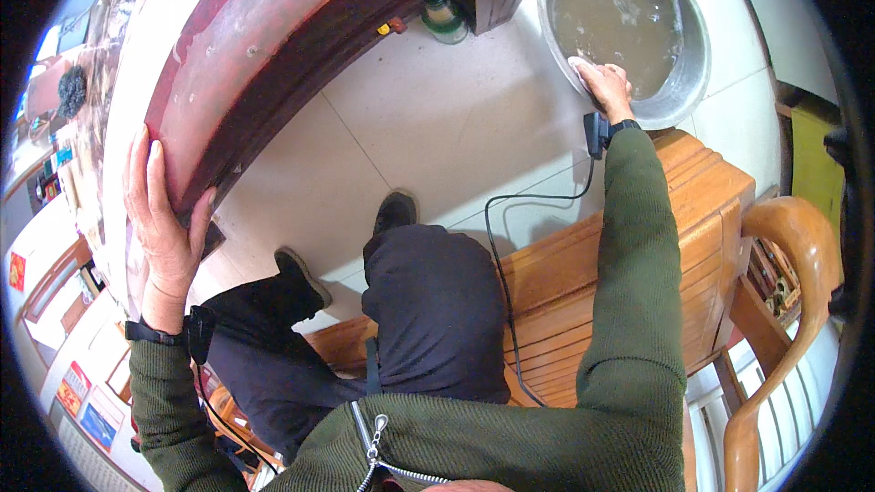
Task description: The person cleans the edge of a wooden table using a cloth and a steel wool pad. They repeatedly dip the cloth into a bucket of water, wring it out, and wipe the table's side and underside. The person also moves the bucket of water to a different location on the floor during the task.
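Observation:
My left hand (164, 225) grips the edge of a dark red wooden table (236, 48), fingers on the top and thumb against the side. A clear, glossy covering with droplet-like spots seems to lie over that tabletop. At the upper right, my right hand (610, 90) is at the near left rim of a grey metal basin (696, 58). Between its fingers is a small pale wad, probably a cloth (578, 68), mostly hidden by the hand. Murky brownish water (608, 20) stands in the basin. Both wrists wear black straps with a small device and a cable.
A wooden bench (560, 307) is beneath me, beside a curved wooden chair arm (800, 232). A black cable (502, 246) loops past my right leg. A green glass bottle (444, 17) and a small yellow-and-red object (392, 26) are by the table's base on the tiled floor (383, 109).

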`<state>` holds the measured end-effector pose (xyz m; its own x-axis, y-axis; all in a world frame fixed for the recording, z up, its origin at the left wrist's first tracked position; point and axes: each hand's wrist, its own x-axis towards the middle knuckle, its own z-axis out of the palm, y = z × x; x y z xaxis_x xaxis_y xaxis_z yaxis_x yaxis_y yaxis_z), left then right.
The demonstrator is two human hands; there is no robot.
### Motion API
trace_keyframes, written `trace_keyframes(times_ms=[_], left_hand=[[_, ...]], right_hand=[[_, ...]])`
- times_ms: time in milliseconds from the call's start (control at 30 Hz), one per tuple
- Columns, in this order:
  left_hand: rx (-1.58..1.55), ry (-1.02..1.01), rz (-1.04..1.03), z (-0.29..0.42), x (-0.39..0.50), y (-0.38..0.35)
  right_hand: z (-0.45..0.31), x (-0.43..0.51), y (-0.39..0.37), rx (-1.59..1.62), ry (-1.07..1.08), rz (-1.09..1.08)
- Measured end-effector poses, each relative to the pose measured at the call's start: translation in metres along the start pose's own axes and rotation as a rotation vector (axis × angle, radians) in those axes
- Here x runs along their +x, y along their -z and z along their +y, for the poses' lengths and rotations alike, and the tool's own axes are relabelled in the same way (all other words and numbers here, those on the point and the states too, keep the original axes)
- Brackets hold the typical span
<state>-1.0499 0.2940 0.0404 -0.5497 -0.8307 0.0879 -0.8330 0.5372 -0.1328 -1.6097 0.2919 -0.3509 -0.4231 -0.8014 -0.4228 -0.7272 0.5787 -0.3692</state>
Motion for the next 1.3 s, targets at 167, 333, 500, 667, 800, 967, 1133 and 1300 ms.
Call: trace_keyframes(times_ms=[167,333,500,667,800,967,1133,1300], left_hand=[[0.011,0.010,-0.009,-0.001,0.000,0.000],[0.014,0.003,-0.008,-0.001,0.000,0.001],[0.005,0.003,-0.007,0.000,0.001,0.002],[0.001,0.017,-0.011,0.000,0.001,0.001],[0.006,-0.003,0.000,-0.001,0.001,0.000],[-0.004,-0.002,0.007,-0.001,0.002,0.000],[-0.001,-0.034,0.036,-0.001,0.003,0.000],[-0.003,-0.034,0.042,-0.001,0.002,-0.001]], right_hand=[[0.007,0.007,0.000,0.331,-0.013,-0.166],[0.002,0.012,-0.010,0.437,0.085,-0.090],[0.004,0.021,-0.007,0.431,-0.022,-0.218],[0.008,0.016,-0.012,0.430,0.125,0.047],[0.003,0.015,0.002,1.100,-0.073,0.043],[-0.001,0.019,0.059,1.454,-0.240,-0.206],[-0.014,0.017,0.093,1.470,-0.116,-0.138],[-0.027,0.011,0.125,1.437,-0.101,-0.078]])
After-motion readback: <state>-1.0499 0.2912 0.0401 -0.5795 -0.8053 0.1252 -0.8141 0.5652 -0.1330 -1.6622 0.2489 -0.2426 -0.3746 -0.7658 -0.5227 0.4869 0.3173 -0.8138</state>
